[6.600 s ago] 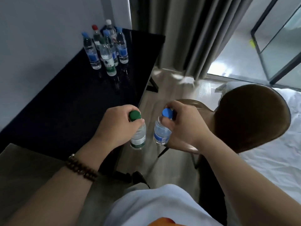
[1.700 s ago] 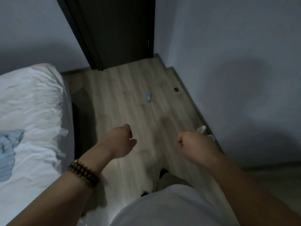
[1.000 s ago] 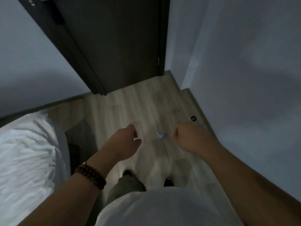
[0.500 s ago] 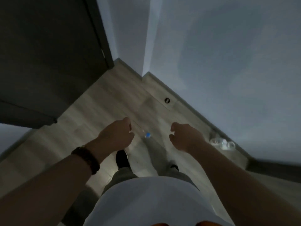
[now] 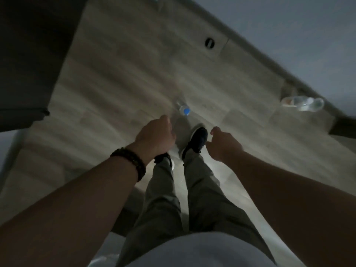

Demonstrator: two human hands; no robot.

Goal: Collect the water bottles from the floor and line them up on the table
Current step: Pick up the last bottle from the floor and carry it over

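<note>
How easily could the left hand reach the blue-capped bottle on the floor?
Probably yes, with a bend down: the left hand holds nothing, and the blue-capped bottle is just ahead on bare floor, nothing between them.

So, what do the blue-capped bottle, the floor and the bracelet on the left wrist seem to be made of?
Blue-capped bottle: probably clear plastic; the body is see-through, the cap solid blue. Floor: pale planks with grain streaks and board seams; real wood or laminate, I cannot tell. Bracelet: dark round beads, perhaps wood or stone; too dim to say.
</note>
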